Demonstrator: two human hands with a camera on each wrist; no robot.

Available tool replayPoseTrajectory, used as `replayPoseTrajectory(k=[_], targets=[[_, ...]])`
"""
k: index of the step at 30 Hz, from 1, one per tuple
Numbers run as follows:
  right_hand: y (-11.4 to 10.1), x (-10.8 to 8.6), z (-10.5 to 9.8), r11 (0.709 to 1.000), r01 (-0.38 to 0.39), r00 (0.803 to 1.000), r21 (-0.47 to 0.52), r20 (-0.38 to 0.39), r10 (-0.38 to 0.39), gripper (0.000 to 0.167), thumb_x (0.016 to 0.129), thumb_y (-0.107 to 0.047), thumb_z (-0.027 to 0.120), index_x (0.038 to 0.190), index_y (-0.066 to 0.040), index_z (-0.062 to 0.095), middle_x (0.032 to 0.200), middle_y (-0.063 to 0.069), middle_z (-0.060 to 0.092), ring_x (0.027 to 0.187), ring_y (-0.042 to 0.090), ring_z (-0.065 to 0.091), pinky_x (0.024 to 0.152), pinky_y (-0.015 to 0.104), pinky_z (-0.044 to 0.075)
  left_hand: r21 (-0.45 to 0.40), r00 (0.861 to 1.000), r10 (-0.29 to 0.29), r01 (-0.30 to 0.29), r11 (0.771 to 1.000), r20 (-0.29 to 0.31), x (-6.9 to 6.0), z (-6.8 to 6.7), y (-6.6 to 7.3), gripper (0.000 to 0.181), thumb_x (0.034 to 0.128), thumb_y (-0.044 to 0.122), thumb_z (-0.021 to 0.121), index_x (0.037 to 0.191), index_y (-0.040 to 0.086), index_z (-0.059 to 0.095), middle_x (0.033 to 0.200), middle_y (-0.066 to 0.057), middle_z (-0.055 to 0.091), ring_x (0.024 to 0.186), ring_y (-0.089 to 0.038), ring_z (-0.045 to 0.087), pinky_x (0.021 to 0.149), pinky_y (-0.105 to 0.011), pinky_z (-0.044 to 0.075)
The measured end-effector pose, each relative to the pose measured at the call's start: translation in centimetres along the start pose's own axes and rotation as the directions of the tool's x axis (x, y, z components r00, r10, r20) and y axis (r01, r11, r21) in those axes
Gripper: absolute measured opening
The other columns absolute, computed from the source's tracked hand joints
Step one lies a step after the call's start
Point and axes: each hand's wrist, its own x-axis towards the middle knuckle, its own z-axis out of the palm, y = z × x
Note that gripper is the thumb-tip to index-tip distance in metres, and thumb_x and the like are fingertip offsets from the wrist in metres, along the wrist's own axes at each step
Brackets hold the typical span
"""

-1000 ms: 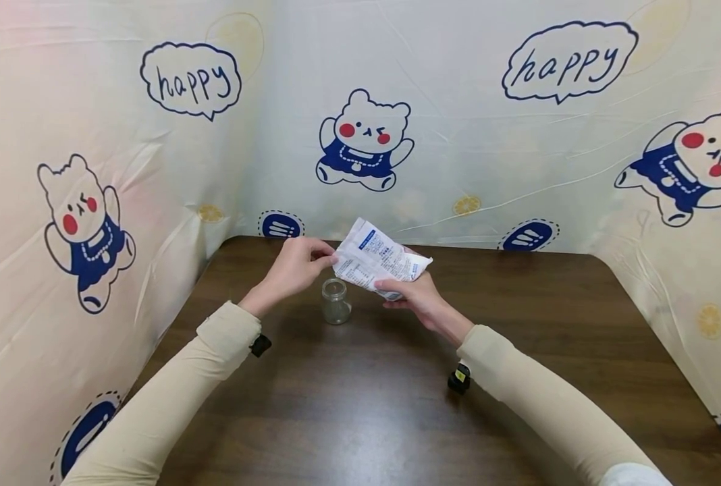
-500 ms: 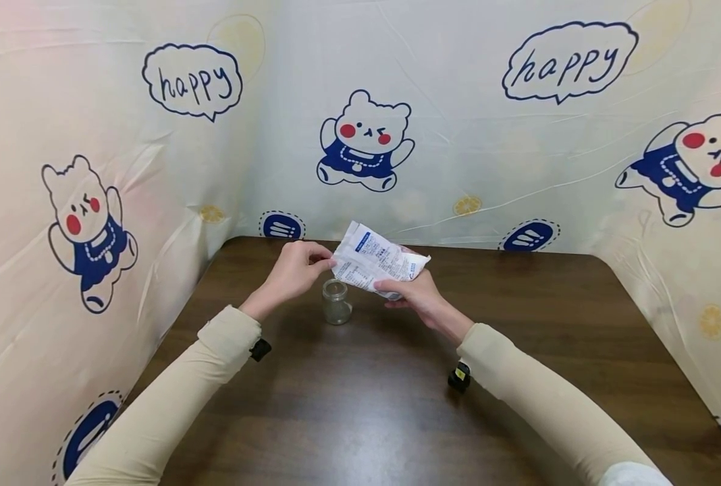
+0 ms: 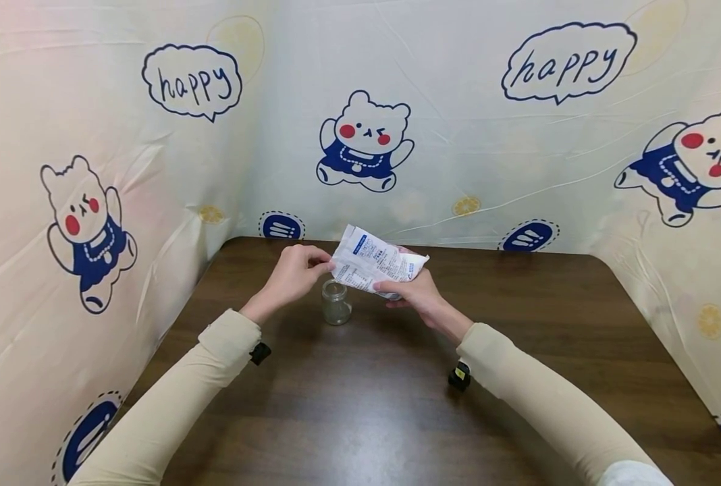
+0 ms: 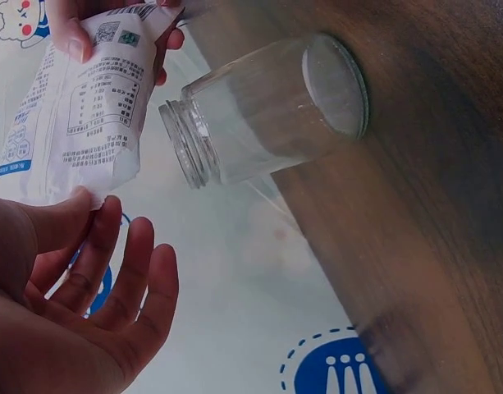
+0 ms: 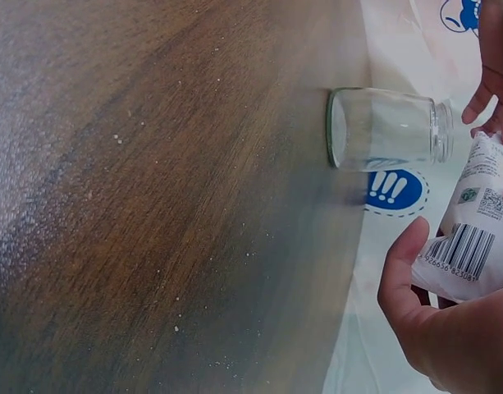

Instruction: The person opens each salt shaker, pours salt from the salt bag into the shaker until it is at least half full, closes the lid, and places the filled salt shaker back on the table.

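Note:
A white printed packet is held tilted above the table, its left corner over a clear glass jar. My left hand pinches that corner between thumb and index finger; in the left wrist view its other fingers are spread loosely. At the packet's lower right end, my right hand grips it, thumb on the printed face. A barcode and small print show on the packet in the right wrist view. The jar stands lidless and upright. Whether the packet's corner is torn cannot be made out.
Small white grains are scattered on the dark wooden table. A printed cloth with bear drawings hangs around the table's back and sides.
The packet's upper left end has dipped slightly down and to the left. My left hand has lowered a little with it; the right hand has barely shifted. The jar stands in place.

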Motion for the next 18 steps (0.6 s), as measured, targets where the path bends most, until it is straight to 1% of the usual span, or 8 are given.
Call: replayPoseTrajectory(k=[4,9,15,18], targets=[[0.09,0.02,-0.02,1.0,-0.003,1.0,-0.001,-0.003,0.003,0.081,0.084,-0.005,0.089,0.151,-0.024,0.05,0.125,0.011,0.073,0.09,0.026,0.074,0.078,0.056,0.06,0.007,1.0,-0.002,0.002,1.0,-0.002,-0.03,0.09,-0.14,0.01,0.0985,0.007,0.075,0.105,0.003,0.081,0.102,-0.009,0.077,0.081,-0.026,0.063,0.067,-0.038,0.052],[0.14,0.12,0.07,1.0,0.005,1.0,-0.01,-0.005,-0.005,0.083,0.083,-0.004,0.09,0.153,-0.024,0.049,0.123,0.011,0.073,0.089,0.025,0.074,0.075,0.053,0.061,0.009,1.0,0.0,0.0,1.0,-0.004,-0.13,0.12,-0.32,0.009,0.0982,0.006,0.076,0.104,0.003,0.081,0.103,-0.01,0.077,0.081,-0.026,0.063,0.068,-0.038,0.052],[-0.01,0.22,0.04,0.998,0.032,0.999,-0.06,0.0,-0.032,0.074,0.083,-0.008,0.09,0.146,-0.024,0.055,0.123,0.009,0.073,0.09,0.027,0.074,0.075,0.054,0.061,0.003,1.0,-0.001,0.001,1.0,-0.003,-0.21,0.07,-0.39,0.01,0.0983,0.007,0.076,0.105,0.003,0.081,0.105,-0.01,0.077,0.082,-0.026,0.064,0.068,-0.038,0.052],[-0.06,0.22,0.08,0.997,0.04,0.999,-0.067,0.002,-0.04,0.073,0.083,-0.009,0.091,0.145,-0.025,0.055,0.123,0.009,0.073,0.09,0.027,0.073,0.073,0.051,0.062,0.0,1.0,-0.006,0.006,1.0,-0.008,-0.24,0.05,-0.42,0.01,0.0983,0.007,0.076,0.106,0.003,0.081,0.105,-0.01,0.077,0.082,-0.027,0.063,0.067,-0.038,0.051]])
